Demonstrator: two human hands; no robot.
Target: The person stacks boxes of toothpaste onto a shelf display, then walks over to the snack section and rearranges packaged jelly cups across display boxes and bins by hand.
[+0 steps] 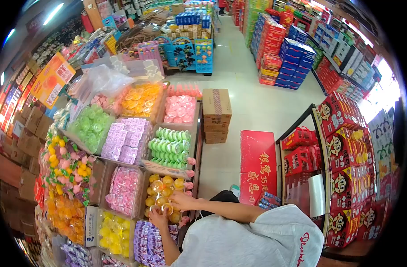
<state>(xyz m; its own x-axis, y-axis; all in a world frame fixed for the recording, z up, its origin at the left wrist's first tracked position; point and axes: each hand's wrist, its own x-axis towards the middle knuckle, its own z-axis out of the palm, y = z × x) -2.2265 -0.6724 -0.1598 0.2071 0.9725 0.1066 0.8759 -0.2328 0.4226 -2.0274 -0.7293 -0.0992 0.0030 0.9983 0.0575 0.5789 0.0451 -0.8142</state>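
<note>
My left hand (158, 218) reaches into a compartment of round amber jelly cups (155, 189) in clear wrapping. Its curled fingers are at one jelly cup (167, 208) near the compartment's front. Just above and right of it, my right hand (182, 201) reaches over the same cups, fingers bent downward and close together. Whatever those fingertips hold is hidden. Green-and-white wrapped sweets (169, 147) fill the compartment beyond, and pink packets (123, 190) lie to the left. Nearer me are purple packets (151, 244) and yellow packets (114, 233).
More sweets stand farther back, including orange ones (142, 100). Cardboard boxes (216, 111) are stacked beside the display. A red floor mat (258, 164) lies in the aisle. On the right, a rack (301, 178) holds red cartons. Stacked blue cartons (295, 64) stand farther off.
</note>
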